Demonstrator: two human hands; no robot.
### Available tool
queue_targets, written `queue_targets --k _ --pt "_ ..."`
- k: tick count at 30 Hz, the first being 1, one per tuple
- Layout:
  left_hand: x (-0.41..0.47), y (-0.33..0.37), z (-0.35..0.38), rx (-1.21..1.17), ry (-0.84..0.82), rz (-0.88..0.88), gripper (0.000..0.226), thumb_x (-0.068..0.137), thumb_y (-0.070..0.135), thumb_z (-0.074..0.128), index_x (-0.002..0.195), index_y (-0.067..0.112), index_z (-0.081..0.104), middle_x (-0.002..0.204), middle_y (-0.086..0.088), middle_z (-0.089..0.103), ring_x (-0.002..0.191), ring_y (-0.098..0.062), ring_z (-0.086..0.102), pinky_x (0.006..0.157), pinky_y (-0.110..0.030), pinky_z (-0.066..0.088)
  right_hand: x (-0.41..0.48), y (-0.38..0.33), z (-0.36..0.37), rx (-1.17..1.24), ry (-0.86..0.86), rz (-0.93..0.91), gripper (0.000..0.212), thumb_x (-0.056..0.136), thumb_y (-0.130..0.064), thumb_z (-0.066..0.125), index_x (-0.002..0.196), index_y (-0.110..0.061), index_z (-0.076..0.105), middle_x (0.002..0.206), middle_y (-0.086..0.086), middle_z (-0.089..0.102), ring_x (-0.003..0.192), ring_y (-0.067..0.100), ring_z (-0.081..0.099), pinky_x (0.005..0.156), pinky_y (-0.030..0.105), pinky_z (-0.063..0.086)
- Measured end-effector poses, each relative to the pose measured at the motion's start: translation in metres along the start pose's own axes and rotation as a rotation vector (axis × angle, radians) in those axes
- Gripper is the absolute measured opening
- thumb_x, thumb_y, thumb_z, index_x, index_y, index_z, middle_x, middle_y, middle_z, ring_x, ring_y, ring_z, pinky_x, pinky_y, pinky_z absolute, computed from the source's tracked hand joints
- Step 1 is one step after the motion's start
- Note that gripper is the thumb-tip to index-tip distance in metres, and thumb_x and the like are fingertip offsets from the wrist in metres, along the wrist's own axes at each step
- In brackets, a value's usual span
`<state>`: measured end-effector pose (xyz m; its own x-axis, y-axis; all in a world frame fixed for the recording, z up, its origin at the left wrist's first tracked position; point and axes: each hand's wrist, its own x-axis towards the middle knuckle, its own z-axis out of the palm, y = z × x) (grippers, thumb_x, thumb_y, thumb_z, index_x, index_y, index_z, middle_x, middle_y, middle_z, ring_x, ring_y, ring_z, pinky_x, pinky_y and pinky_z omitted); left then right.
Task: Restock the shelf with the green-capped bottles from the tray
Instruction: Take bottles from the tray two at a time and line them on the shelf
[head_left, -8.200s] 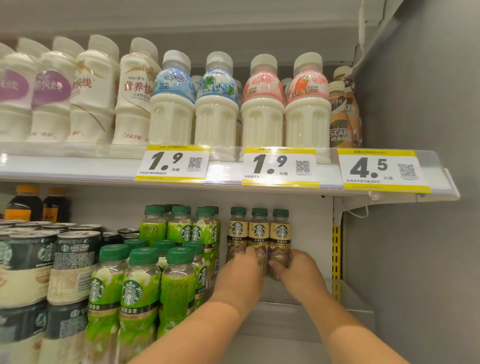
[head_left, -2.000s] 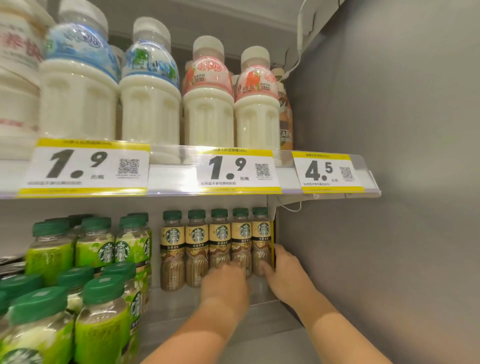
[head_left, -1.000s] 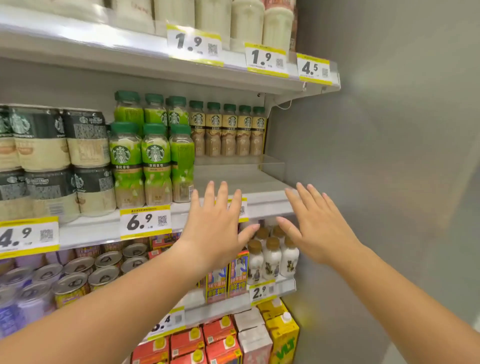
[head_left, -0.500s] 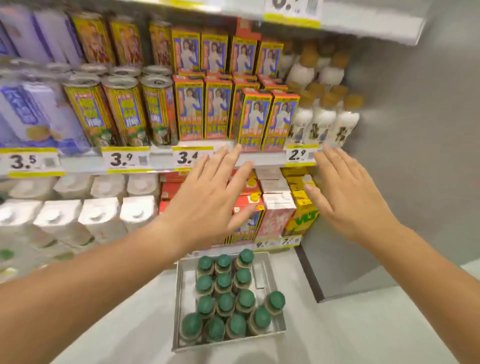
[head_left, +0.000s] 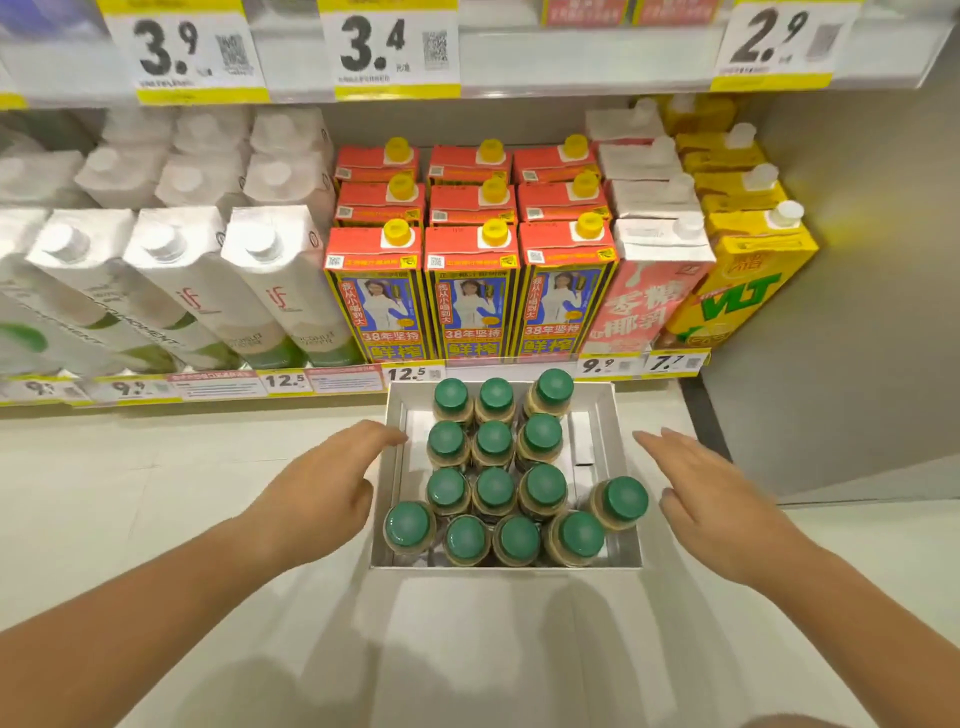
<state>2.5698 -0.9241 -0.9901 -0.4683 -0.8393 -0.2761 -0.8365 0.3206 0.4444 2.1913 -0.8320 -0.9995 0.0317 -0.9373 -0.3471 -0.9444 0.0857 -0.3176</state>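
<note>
Head view looked down at the bottom shelf, where white cartons (head_left: 171, 291) stood at the far left. The left hand (head_left: 322, 483) held nothing, its fingers loosely extended, with the fingertips at the left wall of the white tray (head_left: 608, 415). The tray sat on the pale floor (head_left: 130, 493) just before the shelf edge. The green-capped bottles (head_left: 493, 488) stood upright inside it in close rows. Behind it stood red-topped cartons (head_left: 472, 291). The right hand (head_left: 711, 514) hovered just right of the tray, fingers straight and empty. Yellow cartons (head_left: 743, 291) stood at the far right.
</note>
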Motion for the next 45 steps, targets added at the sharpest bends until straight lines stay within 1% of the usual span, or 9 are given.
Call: queue_targets --k 3,6,9,13,21,25,29,41,45 --pt "-0.015 -0.024 0.019 -0.028 -0.210 -0.042 0.073 0.080 0.001 0.054 0.144 0.032 0.038 0.135 0.024 0.040 0.134 -0.002 0.037 0.113 -0.021 0.030 -0.007 0.008 0.022 0.193 -0.104 0.023 0.084 0.083 0.000 0.055 0.152 -0.035 0.023 0.158 -0.011 0.026 0.146 0.007 0.019 0.116 0.021 0.014" --pt "-0.021 -0.028 0.042 -0.146 -0.275 -0.044 0.078 0.074 0.031 0.077 0.142 0.037 0.039 0.134 0.028 0.040 0.127 0.003 0.037 0.109 -0.017 0.030 -0.009 0.009 0.038 0.302 -0.010 -0.014 0.080 0.076 -0.010 0.076 0.138 -0.043 0.037 0.146 -0.017 0.038 0.135 0.004 0.030 0.116 0.032 0.028" --pt "-0.020 -0.024 0.061 -0.244 -0.144 -0.056 0.071 0.066 0.046 0.085 0.127 0.040 0.050 0.120 0.027 0.051 0.116 -0.004 0.044 0.103 -0.024 0.037 -0.006 0.000 0.050 0.401 0.069 -0.016 0.069 0.068 -0.028 0.088 0.119 -0.046 0.046 0.128 -0.016 0.043 0.120 0.006 0.037 0.104 0.028 0.033" --pt "-0.019 -0.020 0.072 -0.290 -0.046 -0.063 0.055 0.063 0.053 0.086 0.107 0.051 0.053 0.105 0.034 0.054 0.106 -0.006 0.042 0.092 -0.025 0.040 0.002 -0.012 0.065 0.553 0.211 0.101 0.055 0.069 -0.020 0.087 0.115 -0.029 0.059 0.121 -0.006 0.049 0.116 0.016 0.047 0.103 0.036 0.039" --pt "-0.025 -0.016 0.055 -0.248 0.087 0.040 0.059 0.065 0.070 0.073 0.118 0.043 0.066 0.107 0.033 0.061 0.104 0.000 0.044 0.090 -0.023 0.043 -0.005 -0.033 0.039 0.715 0.312 0.171 0.050 0.070 -0.007 0.085 0.111 -0.026 0.065 0.113 -0.011 0.065 0.110 0.010 0.058 0.098 0.031 0.045" --pt "-0.024 0.015 -0.004 -0.463 0.181 0.082 0.051 0.066 0.044 0.089 0.112 0.040 0.068 0.114 0.028 0.066 0.113 0.003 0.057 0.095 -0.012 0.041 -0.021 -0.054 -0.020 0.887 0.362 0.126 0.049 0.070 0.005 0.082 0.103 -0.028 0.066 0.104 -0.008 0.073 0.102 0.011 0.068 0.092 0.024 0.051" --pt "-0.014 0.065 -0.079 -0.701 0.197 0.202 0.041 0.070 0.020 0.089 0.105 0.026 0.068 0.105 0.015 0.074 0.103 -0.007 0.069 0.094 -0.023 0.051 -0.037 -0.092 -0.104 0.936 0.452 0.053 0.050 0.071 0.018 0.075 0.103 -0.020 0.065 0.096 -0.015 0.076 0.086 0.001 0.070 0.071 0.007 0.050" --pt "-0.002 0.236 -0.330 -0.842 0.506 0.583 0.028 0.068 0.041 0.078 0.090 0.024 0.073 0.084 0.007 0.077 0.079 -0.017 0.072 0.075 -0.045 0.059 -0.088 -0.194 -0.358 0.795 0.886 -0.214 0.037 0.072 0.016 0.074 0.095 -0.013 0.071 0.088 -0.004 0.078 0.076 0.007 0.070 0.069 0.012 0.052" --pt "0.012 0.289 -0.389 -0.816 0.589 0.652 0.027 0.065 0.044 0.077 0.087 0.029 0.075 0.080 0.010 0.077 0.077 -0.012 0.074 0.077 -0.044 0.060 -0.085 -0.200 -0.431 0.771 1.021 -0.350 0.032 0.069 -0.007 0.082 0.092 -0.027 0.075 0.090 -0.001 0.078 0.080 0.009 0.072 0.071 0.016 0.054"
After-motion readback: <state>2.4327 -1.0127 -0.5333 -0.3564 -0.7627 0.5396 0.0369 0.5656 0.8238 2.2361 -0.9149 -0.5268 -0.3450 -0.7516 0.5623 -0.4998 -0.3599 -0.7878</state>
